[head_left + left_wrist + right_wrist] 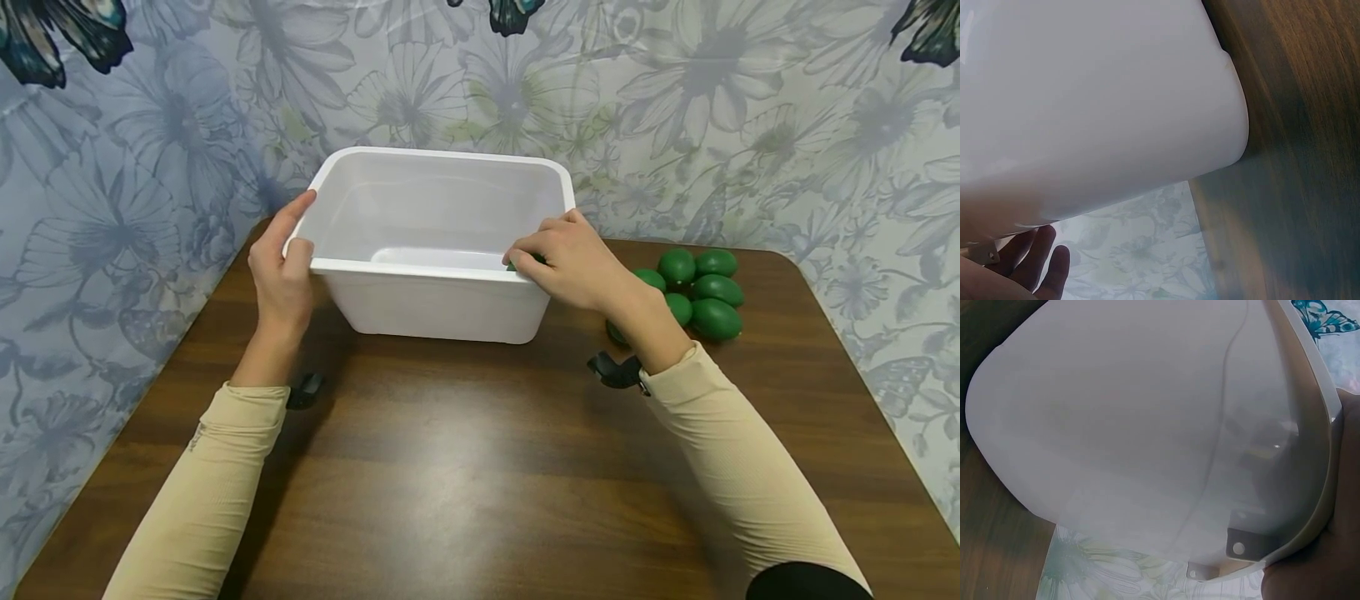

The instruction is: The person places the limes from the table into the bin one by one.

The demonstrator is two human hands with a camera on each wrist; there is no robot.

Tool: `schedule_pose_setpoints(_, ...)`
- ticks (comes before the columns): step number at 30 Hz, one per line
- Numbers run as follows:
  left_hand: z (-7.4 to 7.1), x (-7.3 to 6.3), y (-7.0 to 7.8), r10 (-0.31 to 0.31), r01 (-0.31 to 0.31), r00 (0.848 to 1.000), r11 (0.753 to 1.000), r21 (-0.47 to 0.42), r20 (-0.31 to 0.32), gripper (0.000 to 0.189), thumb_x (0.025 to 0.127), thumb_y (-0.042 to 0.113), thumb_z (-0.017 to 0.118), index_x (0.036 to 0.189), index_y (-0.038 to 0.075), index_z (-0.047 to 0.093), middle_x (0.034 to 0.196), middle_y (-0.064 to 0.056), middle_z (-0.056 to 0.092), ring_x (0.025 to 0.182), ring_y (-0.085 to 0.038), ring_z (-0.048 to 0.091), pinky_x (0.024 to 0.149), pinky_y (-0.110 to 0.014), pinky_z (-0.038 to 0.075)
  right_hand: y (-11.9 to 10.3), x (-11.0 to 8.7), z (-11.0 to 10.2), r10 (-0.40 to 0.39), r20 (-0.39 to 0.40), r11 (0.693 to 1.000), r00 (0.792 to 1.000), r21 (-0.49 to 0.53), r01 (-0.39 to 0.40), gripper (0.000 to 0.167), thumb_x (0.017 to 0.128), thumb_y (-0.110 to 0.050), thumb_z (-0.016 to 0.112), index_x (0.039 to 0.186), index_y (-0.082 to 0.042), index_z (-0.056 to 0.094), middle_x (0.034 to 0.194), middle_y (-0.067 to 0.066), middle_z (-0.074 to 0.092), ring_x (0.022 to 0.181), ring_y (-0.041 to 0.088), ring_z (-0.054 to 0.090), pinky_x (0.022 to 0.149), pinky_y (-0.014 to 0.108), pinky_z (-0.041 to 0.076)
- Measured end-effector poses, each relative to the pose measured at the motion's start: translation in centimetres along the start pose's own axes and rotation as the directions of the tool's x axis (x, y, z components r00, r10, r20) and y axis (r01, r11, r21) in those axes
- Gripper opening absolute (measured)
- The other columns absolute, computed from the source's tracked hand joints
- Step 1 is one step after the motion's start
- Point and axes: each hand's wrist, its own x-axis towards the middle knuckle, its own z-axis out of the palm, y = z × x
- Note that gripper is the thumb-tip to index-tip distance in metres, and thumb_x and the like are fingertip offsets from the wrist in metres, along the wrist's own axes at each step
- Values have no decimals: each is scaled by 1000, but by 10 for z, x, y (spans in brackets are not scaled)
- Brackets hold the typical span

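A white plastic bin [420,271] stands on the brown wooden table [465,467], close to the wall. My left hand [283,258] grips the bin's front left corner, thumb on the front rim and fingers along the side. My right hand [570,262] is at the front right corner of the rim, its fingers curled round a green egg [513,265] that barely shows over the edge. The left wrist view shows the bin's outer wall [1097,106] with my fingers [1041,262] below it. The bin's underside and rim [1135,425] fill the right wrist view.
Several more green eggs [716,318] lie in a pile on the table right of the bin, behind my right wrist. Flower-patterned wallpaper [750,125] runs behind and along both sides of the table. Bare tabletop stretches in front of the bin.
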Motion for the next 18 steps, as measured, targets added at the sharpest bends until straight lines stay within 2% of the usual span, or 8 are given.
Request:
schedule_pose_setpoints(7, 0, 0, 0, -9, 9, 1000, 1000, 3, 3, 58, 88, 10, 42, 137, 14, 73, 138, -6, 71, 118, -14, 66, 97, -22, 49, 0, 2, -1, -6, -2, 1000, 1000, -23, 6, 48, 110, -49, 44, 99, -23, 83, 96, -6, 79, 89, 17, 59, 101, 45, 34)
schedule_pose_setpoints(18, 1, -1, 2, -17, 17, 1000, 1000, -9, 6, 59, 87, 9, 42, 137, 15, 73, 137, -6, 72, 117, -14, 67, 96, -22, 49, 1, 1, -1, 18, 10, 1000, 1000, -24, -17, 55, 109, -52, 44, 96, -21, 86, 85, -5, 75, 87, 15, 60, 103, 43, 33)
